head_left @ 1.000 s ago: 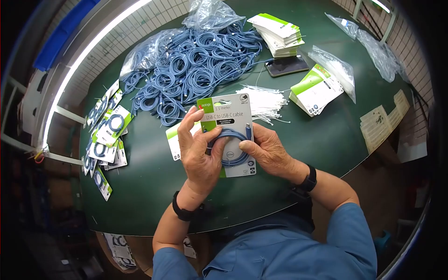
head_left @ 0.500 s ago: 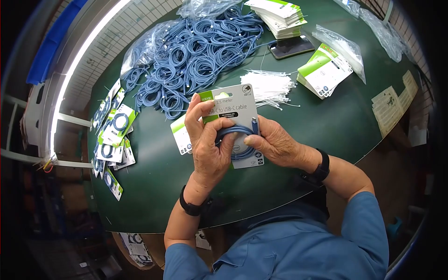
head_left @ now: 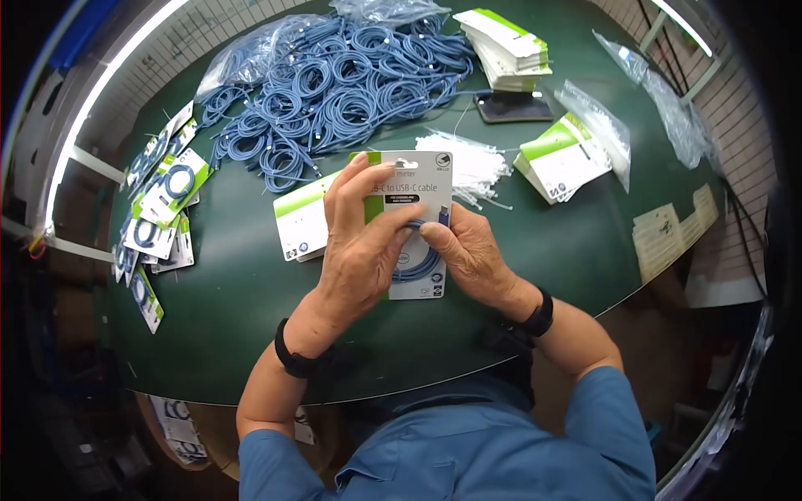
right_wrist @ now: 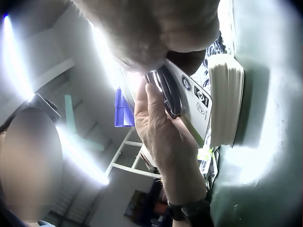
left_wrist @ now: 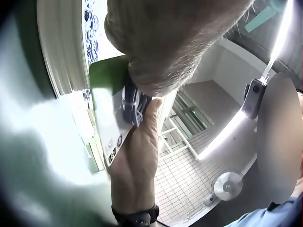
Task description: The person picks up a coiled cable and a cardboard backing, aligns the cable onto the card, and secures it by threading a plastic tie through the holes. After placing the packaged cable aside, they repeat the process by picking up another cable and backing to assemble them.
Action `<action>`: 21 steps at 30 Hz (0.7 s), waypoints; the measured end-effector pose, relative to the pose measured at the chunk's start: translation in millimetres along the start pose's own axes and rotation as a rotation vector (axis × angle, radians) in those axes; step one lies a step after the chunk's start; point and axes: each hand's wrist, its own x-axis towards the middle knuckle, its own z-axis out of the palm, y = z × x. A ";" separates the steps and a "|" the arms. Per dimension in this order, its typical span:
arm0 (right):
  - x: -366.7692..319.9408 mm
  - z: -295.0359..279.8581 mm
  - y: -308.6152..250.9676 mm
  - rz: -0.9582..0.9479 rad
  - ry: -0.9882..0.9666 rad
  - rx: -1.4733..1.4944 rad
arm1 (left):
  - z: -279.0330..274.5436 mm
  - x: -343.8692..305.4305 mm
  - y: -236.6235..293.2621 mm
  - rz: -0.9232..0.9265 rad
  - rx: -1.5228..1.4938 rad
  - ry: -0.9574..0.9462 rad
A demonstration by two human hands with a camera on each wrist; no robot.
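Observation:
In the head view, a printed cable card [head_left: 426,177] in white and green is held up over the table, with a coiled blue USB-C cable [head_left: 418,272] against its front. My right hand [head_left: 478,257] grips the card's right edge, its thumb on the front beside the upright plug [head_left: 444,215]. From the left, my left hand [head_left: 355,255] pinches the top of the coil near the right thumb, covering the card's left side. Its other fingers rise over the green strip. The left wrist view shows the coil [left_wrist: 134,101] lying along the card [left_wrist: 105,106].
A heap of coiled blue cables [head_left: 334,92] lies at the back, beside stacked cards [head_left: 505,54] and a phone [head_left: 512,107]. White cable ties [head_left: 464,171] lie behind the hands. Packed cards [head_left: 159,200] pile at left; more cards sit left [head_left: 302,221] and right [head_left: 564,159].
The left index finger and thumb have shifted from the coil's left side to its top, near the right thumb. The right hand keeps its grip. The head view has swung slightly.

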 end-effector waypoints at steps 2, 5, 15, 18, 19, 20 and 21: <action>1.2 -1.9 -3.7 0.088 0.062 0.101 | -1.3 1.0 8.1 -0.126 -0.147 0.132; 2.1 -5.1 -5.8 0.119 0.103 0.161 | -1.5 -0.9 16.1 -0.362 -0.453 0.335; -1.1 -7.3 1.3 0.113 0.115 0.162 | -4.7 -10.2 8.1 -0.844 -1.130 0.090; 0.5 -12.2 0.2 0.122 0.042 0.111 | -6.7 -10.4 0.5 -0.839 -1.126 0.059; 1.7 -13.0 -0.8 0.128 0.005 0.084 | -8.1 -11.7 -2.8 -0.838 -1.121 0.039; 2.6 -13.5 -1.7 0.129 0.011 0.091 | -8.4 -13.0 -5.1 -0.838 -1.115 0.018; 3.9 -13.7 -4.0 0.130 -0.009 0.088 | -7.4 -14.6 -6.4 -0.842 -1.112 0.007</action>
